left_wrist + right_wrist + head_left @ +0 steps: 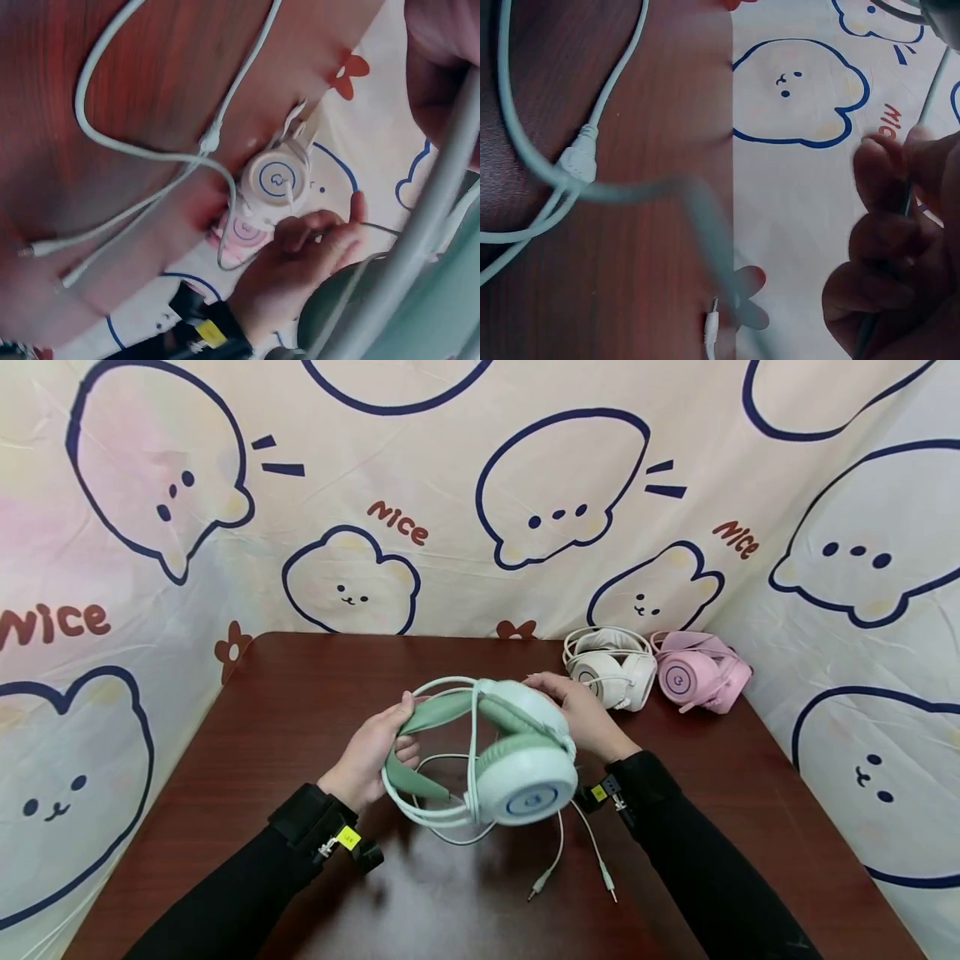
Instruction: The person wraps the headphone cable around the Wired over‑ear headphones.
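Note:
A mint-green headset (517,768) is held above the brown table (300,693) between both hands. My left hand (401,731) grips its green inner headband (438,710), thumb on top and fingers curled beneath. My right hand (558,693) holds the far side by the upper ear cup; in the right wrist view its fingers (885,247) curl round a thin wire of the band. The left wrist view shows that right hand (300,262) pinching the wire. The headset's pale cable (558,843) hangs down and ends in two plugs (536,889) on the table.
A white headset (607,675) and a pink headset (701,678) lie side by side at the table's far right corner. A cartoon-print cloth (480,510) hangs behind and around the table. The cable's splitter (577,159) lies on the wood.

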### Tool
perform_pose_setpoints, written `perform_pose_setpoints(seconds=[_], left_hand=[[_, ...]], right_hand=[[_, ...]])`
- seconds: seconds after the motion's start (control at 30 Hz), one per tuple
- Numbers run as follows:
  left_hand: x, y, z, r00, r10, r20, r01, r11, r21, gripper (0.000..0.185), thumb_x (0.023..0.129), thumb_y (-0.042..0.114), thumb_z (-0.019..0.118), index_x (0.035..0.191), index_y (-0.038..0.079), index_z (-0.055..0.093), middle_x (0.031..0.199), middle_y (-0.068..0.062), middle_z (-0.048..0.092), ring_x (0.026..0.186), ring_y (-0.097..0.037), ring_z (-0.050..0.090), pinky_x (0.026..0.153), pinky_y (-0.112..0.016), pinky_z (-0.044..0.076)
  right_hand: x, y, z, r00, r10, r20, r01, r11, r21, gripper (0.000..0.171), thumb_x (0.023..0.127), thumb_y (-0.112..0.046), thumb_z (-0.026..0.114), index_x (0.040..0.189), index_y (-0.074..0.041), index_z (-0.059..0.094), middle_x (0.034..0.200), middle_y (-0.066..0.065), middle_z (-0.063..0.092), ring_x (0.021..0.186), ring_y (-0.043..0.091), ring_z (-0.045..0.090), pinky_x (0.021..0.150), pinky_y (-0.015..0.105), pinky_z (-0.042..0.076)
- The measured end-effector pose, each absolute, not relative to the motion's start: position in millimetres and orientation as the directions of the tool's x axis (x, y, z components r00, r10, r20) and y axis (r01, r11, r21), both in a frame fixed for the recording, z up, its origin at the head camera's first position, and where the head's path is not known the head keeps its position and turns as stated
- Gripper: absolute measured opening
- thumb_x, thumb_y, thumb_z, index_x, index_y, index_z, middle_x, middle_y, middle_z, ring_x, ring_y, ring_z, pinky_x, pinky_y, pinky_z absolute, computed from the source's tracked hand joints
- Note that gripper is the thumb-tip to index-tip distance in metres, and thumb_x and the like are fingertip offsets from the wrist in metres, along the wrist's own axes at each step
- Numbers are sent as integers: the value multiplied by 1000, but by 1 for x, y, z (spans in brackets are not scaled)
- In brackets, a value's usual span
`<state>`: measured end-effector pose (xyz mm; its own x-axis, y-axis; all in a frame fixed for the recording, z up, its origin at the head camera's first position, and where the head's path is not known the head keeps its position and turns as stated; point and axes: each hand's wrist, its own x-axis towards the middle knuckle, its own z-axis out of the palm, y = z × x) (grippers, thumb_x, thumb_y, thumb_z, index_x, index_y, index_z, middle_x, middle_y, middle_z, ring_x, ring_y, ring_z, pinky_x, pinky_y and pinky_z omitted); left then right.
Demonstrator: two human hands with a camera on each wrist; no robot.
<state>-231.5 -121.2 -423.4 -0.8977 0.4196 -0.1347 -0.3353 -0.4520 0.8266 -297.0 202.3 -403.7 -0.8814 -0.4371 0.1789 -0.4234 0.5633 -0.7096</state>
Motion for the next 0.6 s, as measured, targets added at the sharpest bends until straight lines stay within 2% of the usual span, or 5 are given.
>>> perform_pose_setpoints(seconds=[0.17, 0.3, 0.4, 0.47, 0.6], left_hand=[[-234, -122, -421, -894, 389, -223, -428, -593, 682, 34, 109, 49, 41, 111, 18, 54, 61, 6, 30, 46, -7, 37, 48, -22, 34], [-236, -123, -420, -899, 275, -340, -435, -649, 625, 30, 108, 48, 44, 101, 20, 49, 60, 6, 35, 48, -8, 42, 53, -23, 40], [-237, -124, -420, -889, 207, -408, -433, -670, 603, 22, 110, 46, 41, 118, 28, 50, 67, 6, 50, 59, -7, 58, 63, -22, 50], [-239, -126, -420, -881, 176, -440, -430, -684, 588, 29, 111, 44, 38, 139, 37, 43, 73, 6, 55, 67, -8, 64, 67, -21, 51], [-243, -127, -419, -866, 125, -484, -417, -715, 562, 46, 113, 39, 33, 158, 46, 24, 91, 5, 56, 75, -9, 65, 67, -20, 46]], right_hand=[[-293, 212, -414, -906, -386, 172, -384, 580, -719, 31, 101, -9, 64, 131, -11, 59, 123, 10, 71, 112, 25, 63, 98, 45, 48], [-287, 213, -420, -895, -422, 145, -401, 616, -678, 27, 106, -13, 59, 132, -13, 63, 122, 9, 71, 106, 22, 63, 91, 41, 51], [-281, 211, -420, -881, -473, 18, -316, 560, -766, 25, 109, -16, 52, 132, -12, 63, 111, 13, 73, 88, 21, 61, 75, 32, 50], [-277, 210, -418, -864, -497, -73, -216, 500, -839, 24, 111, -17, 49, 129, -9, 62, 101, 16, 71, 78, 22, 57, 67, 28, 47], [-272, 210, -415, -842, -514, -163, -48, 372, -927, 31, 111, -22, 50, 132, -1, 57, 95, 14, 67, 81, 19, 64, 76, 28, 53]])
